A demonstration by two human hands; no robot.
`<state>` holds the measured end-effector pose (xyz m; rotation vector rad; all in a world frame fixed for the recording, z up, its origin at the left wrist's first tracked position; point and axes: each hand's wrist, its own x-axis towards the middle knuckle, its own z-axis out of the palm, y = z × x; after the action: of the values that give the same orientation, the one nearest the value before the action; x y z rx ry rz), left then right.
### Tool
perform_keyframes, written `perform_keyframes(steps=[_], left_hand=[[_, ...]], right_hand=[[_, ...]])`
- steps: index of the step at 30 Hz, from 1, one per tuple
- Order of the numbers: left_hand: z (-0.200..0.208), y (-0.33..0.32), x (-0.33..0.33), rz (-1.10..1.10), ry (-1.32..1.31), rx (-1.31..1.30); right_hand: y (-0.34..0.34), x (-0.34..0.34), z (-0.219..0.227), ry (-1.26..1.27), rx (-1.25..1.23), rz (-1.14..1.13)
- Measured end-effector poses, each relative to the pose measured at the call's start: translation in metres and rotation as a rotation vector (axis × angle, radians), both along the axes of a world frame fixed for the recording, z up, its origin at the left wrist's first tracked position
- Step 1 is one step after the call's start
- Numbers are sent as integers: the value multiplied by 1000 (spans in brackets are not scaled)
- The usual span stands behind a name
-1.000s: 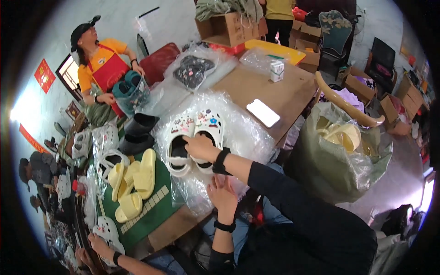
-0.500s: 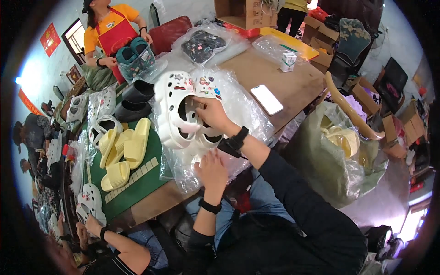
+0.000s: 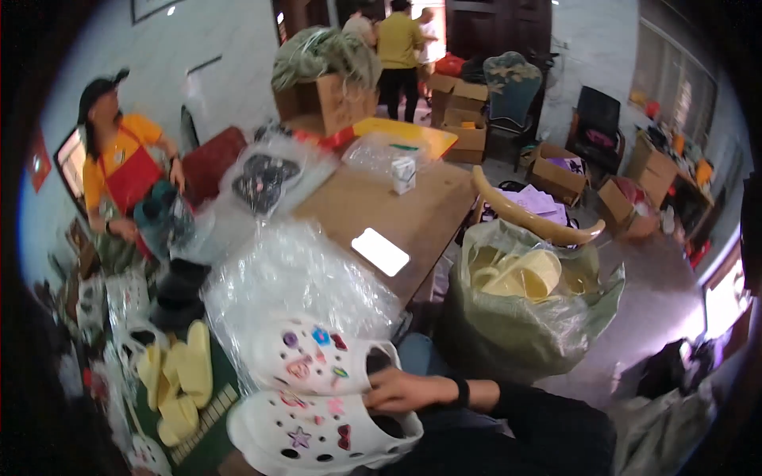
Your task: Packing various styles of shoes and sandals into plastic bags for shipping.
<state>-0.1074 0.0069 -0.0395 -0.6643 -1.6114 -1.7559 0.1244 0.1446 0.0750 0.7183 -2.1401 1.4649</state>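
Note:
A pair of white clogs with colourful charms lies low in the view, side by side with toes to the left. The farther clog (image 3: 305,355) overlaps a pile of clear plastic bags (image 3: 290,274); the nearer clog (image 3: 317,432) extends toward the bottom edge. My right hand (image 3: 405,390) is closed on the pair at the foot openings, where the two shoes meet. The fingertips are partly hidden inside. My left hand is out of view.
A white-screened phone (image 3: 381,251) and a small white box (image 3: 403,174) rest on the brown table. Yellow slippers (image 3: 178,381) lie on a green mat at left. At right stands a sack (image 3: 516,341) of yellow footwear. A person in a red apron (image 3: 133,178) stands far left.
The view has swung up and to the right. My right hand has brought the clogs off the plastic bags toward me, turning their toes leftward. My left hand has left the view.

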Motion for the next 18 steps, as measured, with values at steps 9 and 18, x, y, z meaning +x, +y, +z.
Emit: perform_keyframes(steps=[9,18], left_hand=[[27,-73,3,-148,-219,-400],[101,-57,15,-164,-393,-565]], right_hand=[[19,51,-7,-122,-196,-106],[3,30,-2,-255,-23,124]])
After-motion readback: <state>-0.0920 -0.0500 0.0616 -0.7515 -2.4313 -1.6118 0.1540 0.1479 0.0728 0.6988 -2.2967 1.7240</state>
